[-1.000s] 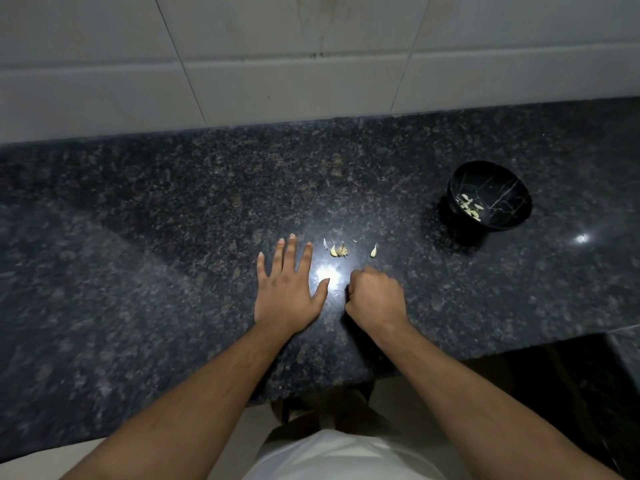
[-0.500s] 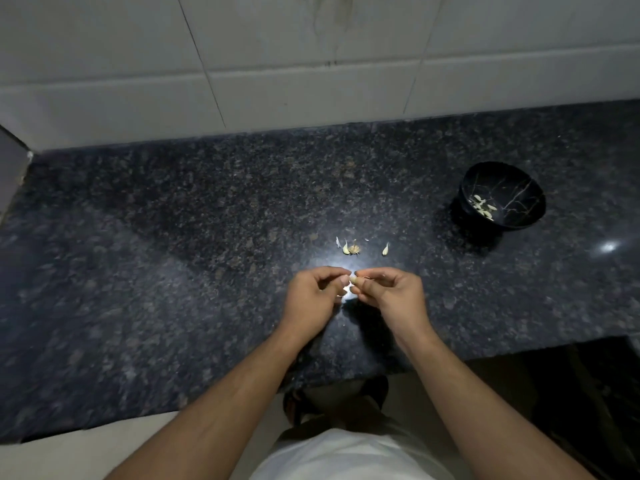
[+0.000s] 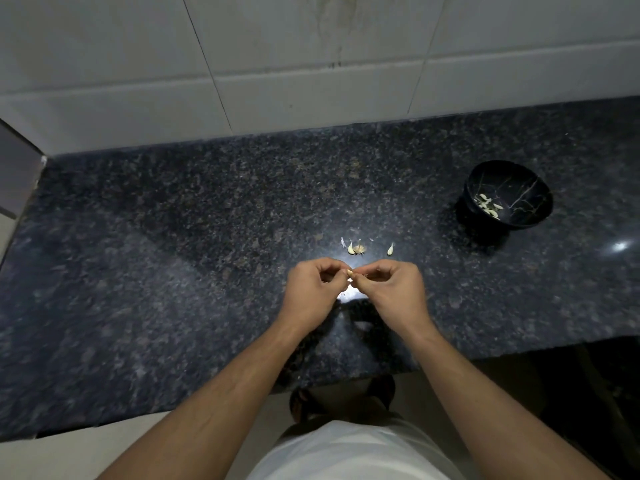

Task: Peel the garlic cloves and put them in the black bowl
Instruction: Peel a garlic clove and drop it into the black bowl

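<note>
Both hands meet above the dark granite counter (image 3: 173, 254). My left hand (image 3: 317, 292) and my right hand (image 3: 393, 292) pinch one small garlic clove (image 3: 350, 273) between their fingertips; most of the clove is hidden by the fingers. Just beyond the hands lie loose garlic cloves (image 3: 355, 248) and a single clove (image 3: 390, 250), with a scrap of white skin (image 3: 343, 241) beside them. The black bowl (image 3: 526, 183) stands at the right of the counter and holds several pale peeled cloves (image 3: 488, 206).
A white tiled wall (image 3: 311, 64) rises behind the counter. The counter's front edge runs just below my wrists, with floor and my feet under it. A bright light reflection (image 3: 620, 245) glints on the granite near the bowl.
A second ago my left hand lay flat on the counter and my right was a fist; both have lifted and come together, pinching a clove. The view has shifted slightly.
</note>
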